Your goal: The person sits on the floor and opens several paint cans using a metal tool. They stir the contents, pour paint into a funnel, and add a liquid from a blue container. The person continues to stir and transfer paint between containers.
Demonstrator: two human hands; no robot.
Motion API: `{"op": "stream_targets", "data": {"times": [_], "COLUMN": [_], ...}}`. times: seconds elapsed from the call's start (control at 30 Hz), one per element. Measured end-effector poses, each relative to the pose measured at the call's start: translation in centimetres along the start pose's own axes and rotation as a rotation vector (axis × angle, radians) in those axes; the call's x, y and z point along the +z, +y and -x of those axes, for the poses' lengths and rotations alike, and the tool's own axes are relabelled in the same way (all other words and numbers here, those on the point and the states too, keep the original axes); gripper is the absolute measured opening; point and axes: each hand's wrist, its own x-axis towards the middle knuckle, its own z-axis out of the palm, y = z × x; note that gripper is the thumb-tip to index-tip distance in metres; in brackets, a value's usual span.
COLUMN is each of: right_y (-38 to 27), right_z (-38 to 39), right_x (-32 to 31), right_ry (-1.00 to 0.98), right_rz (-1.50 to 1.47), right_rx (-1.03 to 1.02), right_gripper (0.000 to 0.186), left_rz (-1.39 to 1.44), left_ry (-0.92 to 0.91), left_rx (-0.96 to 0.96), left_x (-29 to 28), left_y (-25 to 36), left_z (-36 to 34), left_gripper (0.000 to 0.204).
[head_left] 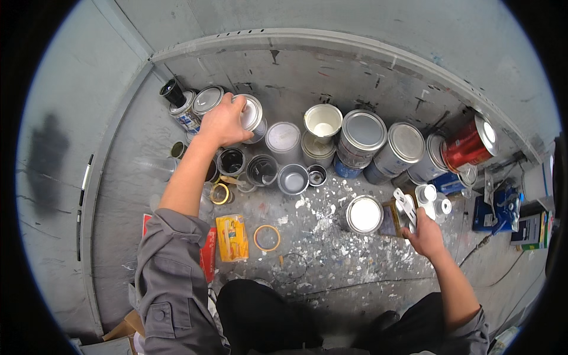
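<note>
Head view: steady round silver metal can (254, 113), upper left, with left fingers (239, 105) spread, right fingers (422, 216) pinching white strip (404, 203).

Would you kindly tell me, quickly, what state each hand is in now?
Left hand: gripping the top of a silver-lidded can; whether it is lifted cannot be told.
Right hand: closed on a pale flat tool with holes.

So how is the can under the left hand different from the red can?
The grey can has a dull grey side, but the red can is shiny red. The left hand is on the grey can, while no hand touches the red can. Both are round.
</note>
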Motion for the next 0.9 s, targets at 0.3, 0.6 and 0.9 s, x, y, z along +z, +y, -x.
{"op": "stream_targets", "data": {"times": [0.3, 0.6, 0.9], "right_y": [-0.2, -0.9, 0.6], "right_z": [-0.5, 0.0, 4.4], "right_x": [0.0, -2.7, -4.7], "right_ry": [-0.006, -0.158, 0.138], "right_rz": [0.006, -0.009, -0.2], "right_rx": [-0.044, 0.036, -0.189], "right_gripper": [0.058, 0.069, 0.035], "left_rz": [-0.075, 0.11, -0.034], "left_ry": [0.159, -0.17, -0.582], "left_rx": [0.049, 0.387, 0.393], "left_x": [-8.3, -7.6, 9.4], "left_y": [3.8, 14.4, 23.3], "left_z": [5.5, 16.4, 20.5], "left_gripper": [0.066, 0.075, 0.083]}}
